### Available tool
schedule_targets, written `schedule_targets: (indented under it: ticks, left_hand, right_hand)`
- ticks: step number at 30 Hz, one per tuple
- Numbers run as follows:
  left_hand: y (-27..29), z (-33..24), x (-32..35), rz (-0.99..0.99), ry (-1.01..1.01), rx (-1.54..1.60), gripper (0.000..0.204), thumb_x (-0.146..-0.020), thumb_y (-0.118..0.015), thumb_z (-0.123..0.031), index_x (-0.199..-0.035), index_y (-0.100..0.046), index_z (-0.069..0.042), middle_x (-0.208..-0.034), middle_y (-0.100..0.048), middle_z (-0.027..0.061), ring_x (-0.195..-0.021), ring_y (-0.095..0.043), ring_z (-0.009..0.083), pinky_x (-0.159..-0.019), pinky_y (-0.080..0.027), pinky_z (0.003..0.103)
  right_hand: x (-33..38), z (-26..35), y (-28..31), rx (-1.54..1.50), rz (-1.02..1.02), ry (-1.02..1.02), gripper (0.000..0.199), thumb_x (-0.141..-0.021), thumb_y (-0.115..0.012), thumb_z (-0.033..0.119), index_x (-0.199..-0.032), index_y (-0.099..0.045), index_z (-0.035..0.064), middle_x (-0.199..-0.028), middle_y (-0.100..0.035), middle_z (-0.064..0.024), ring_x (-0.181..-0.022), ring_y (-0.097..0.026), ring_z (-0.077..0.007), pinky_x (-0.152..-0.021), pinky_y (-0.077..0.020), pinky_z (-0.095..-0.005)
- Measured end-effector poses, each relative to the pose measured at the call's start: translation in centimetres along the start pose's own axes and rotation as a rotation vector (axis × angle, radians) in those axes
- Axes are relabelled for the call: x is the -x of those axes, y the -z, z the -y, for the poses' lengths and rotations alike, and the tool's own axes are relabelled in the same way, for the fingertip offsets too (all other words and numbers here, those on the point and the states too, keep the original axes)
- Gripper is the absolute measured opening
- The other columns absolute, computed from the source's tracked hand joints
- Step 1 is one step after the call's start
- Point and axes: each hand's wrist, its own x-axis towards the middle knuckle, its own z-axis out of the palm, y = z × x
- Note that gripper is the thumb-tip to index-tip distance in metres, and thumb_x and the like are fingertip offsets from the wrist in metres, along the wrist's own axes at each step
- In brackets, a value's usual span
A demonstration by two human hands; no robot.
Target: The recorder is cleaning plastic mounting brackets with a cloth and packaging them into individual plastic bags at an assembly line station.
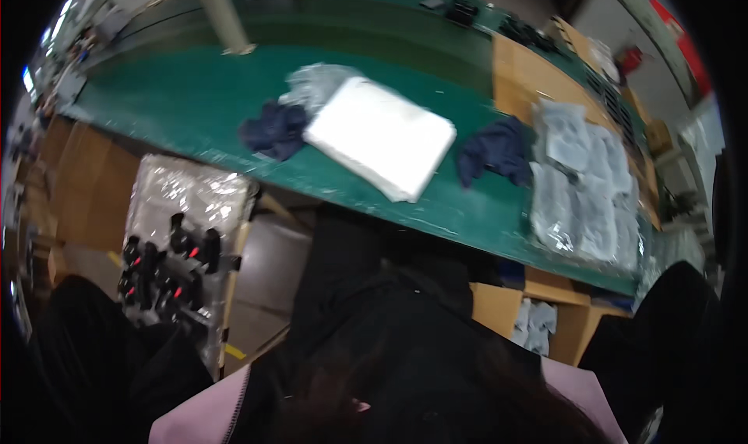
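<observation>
Neither of my hands shows; only my dark left sleeve (86,358) and dark right sleeve (662,343) come in at the lower corners. In front of me on the green table (421,70) lies a stack of white sheets or foam (382,136). Clear crumpled plastic (319,81) sits against its far left corner. A dark blue cloth (276,130) rests to the left of the stack, and a second dark blue cloth (496,152) to its right. At the table's right end are several wrapped grey pieces (584,187) in clear plastic bags.
On the left, below table height, a plastic-lined tray (191,187) holds several black parts (175,272) with red bits. An open cardboard box (495,311) with wrapped pieces (535,325) stands under the table's right side. A pale post (222,15) rises from the table.
</observation>
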Motion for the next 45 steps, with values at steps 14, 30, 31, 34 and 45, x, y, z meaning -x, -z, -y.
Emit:
schedule_targets:
  ticks: [14,30,31,34,45]
  left_hand:
    - [-19.0,-0.2,14.9,0.726,0.552,0.146,0.039,-0.083,-0.052,-0.008,-0.120,-0.056,-0.022,-0.108,-0.062,0.0089,-0.103,-0.058,0.0274,-0.082,-0.047,0.039]
    - [-18.8,-2.3,10.7,0.303,0.403,0.595,0.065,-0.063,-0.077,-0.013,-0.121,-0.050,-0.002,-0.097,-0.062,0.0130,-0.085,-0.062,0.0238,-0.081,-0.049,0.033]
    - [-19.2,-2.8,9.8,0.251,0.735,1.121,0.065,-0.068,-0.077,-0.014,-0.126,-0.048,-0.004,-0.102,-0.062,0.0115,-0.087,-0.063,0.0212,-0.080,-0.050,0.032]
    - [-19.1,-8.7,5.5,0.151,0.863,2.301,0.070,-0.081,-0.062,-0.048,-0.132,-0.037,-0.008,-0.105,-0.059,0.0145,-0.091,-0.061,0.0246,-0.086,-0.050,0.043]
    - [-20.1,-29.5,-4.1,0.566,1.165,2.738,0.059,-0.088,-0.048,-0.053,-0.103,-0.049,0.004,-0.086,-0.055,0.0126,-0.078,-0.056,0.0214,-0.072,-0.050,0.033]
  right_hand:
    - [12.6,-13.2,-12.6,0.072,0.561,-0.079,0.028,-0.082,-0.057,0.008,-0.109,-0.059,0.0016,-0.106,-0.060,-0.0199,-0.098,-0.060,-0.0331,-0.084,-0.0486,-0.0346]
    - [18.6,-11.6,-6.0,-0.113,0.794,-1.014,0.027,-0.085,-0.059,0.020,-0.106,-0.060,0.0017,-0.078,-0.063,-0.0141,-0.067,-0.063,-0.0269,-0.067,-0.0510,-0.0338]
    - [19.3,-13.3,-6.5,-0.016,0.508,-0.528,0.032,-0.084,-0.062,0.021,-0.107,-0.059,-0.0009,-0.082,-0.065,-0.0151,-0.074,-0.064,-0.0280,-0.071,-0.0511,-0.0353]
    - [5.2,-7.9,-6.1,-0.039,0.268,-0.156,0.038,-0.082,-0.062,0.017,-0.115,-0.056,-0.0002,-0.109,-0.060,-0.0179,-0.099,-0.059,-0.0298,-0.087,-0.0451,-0.0359]
    - [-2.5,0.2,-7.1,-0.029,-0.215,-0.030,0.032,-0.068,-0.074,0.016,-0.091,-0.059,0.0004,-0.076,-0.059,-0.0113,-0.071,-0.058,-0.0257,-0.066,-0.0461,-0.0339]
